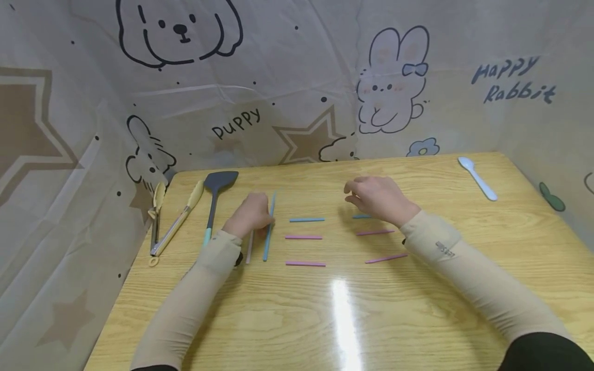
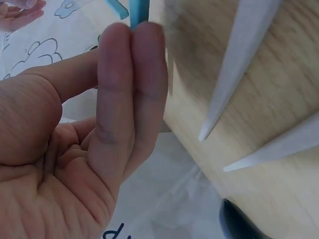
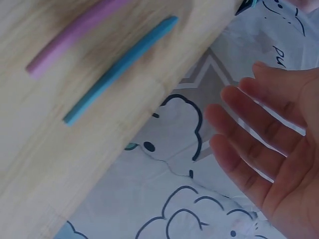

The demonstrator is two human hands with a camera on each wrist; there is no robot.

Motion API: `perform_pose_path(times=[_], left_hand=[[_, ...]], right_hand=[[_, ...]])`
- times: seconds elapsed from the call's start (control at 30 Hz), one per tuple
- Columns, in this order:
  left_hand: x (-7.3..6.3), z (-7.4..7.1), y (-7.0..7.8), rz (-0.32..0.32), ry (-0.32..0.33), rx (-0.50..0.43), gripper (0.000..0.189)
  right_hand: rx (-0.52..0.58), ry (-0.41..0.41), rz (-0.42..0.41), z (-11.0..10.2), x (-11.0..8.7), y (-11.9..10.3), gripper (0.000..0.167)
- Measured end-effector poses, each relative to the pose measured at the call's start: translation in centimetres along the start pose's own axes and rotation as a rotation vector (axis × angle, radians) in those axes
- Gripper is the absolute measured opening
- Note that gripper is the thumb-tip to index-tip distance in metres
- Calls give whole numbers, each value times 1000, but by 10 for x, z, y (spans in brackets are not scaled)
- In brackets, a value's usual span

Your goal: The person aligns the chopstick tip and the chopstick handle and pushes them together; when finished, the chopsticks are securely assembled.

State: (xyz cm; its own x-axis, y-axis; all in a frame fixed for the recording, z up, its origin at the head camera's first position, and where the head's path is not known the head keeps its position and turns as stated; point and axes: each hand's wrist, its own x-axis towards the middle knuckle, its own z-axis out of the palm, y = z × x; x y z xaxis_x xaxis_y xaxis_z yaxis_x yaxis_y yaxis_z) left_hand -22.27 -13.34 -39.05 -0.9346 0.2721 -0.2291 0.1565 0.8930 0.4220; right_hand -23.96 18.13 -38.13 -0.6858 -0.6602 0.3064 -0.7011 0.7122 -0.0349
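My left hand [image 1: 252,214] is on the left side of the sticks, its thumb and fingertips pinching a long blue stick [image 1: 267,242]. In the left wrist view, only a bit of blue stick [image 2: 139,11] shows beyond the fingertips; two pale tapered sticks [image 2: 239,69] lie beside that hand. A pinkish stick [image 1: 249,250] is partly covered by the left hand. My right hand [image 1: 382,198] hovers above a short blue stick [image 1: 361,217], fingers loosely bent and holding nothing. In the right wrist view, that blue stick [image 3: 122,69] lies beside a pink stick [image 3: 75,37], apart from the fingers.
Between the hands lie a short blue stick [image 1: 307,220] and pink sticks [image 1: 303,237]; more pink sticks [image 1: 386,258] lie at right. Tongs [image 1: 178,221] and a dark spatula [image 1: 220,179] are at left. A pale blue spoon [image 1: 478,179] lies far right. Printed cloth [image 1: 287,77] hangs behind.
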Motion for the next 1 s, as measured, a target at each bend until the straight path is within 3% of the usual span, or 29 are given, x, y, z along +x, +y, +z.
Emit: perform_pose_path(times=[0.17, 0.37, 0.63, 1.0], left_hand=[[1, 3, -3, -55, -31, 7, 23], [-1, 3, -3, -107, -58, -11, 14], [-2, 2, -5, -113, -60, -14, 15], [-6, 1, -5, -120, -74, -32, 18]], right_hand=[[-31, -42, 15, 3, -2, 4, 17], [-28, -193, 105, 6, -6, 8, 21], [-5, -287, 167, 8, -11, 11, 22], [56, -370, 198, 15, -20, 10, 7]])
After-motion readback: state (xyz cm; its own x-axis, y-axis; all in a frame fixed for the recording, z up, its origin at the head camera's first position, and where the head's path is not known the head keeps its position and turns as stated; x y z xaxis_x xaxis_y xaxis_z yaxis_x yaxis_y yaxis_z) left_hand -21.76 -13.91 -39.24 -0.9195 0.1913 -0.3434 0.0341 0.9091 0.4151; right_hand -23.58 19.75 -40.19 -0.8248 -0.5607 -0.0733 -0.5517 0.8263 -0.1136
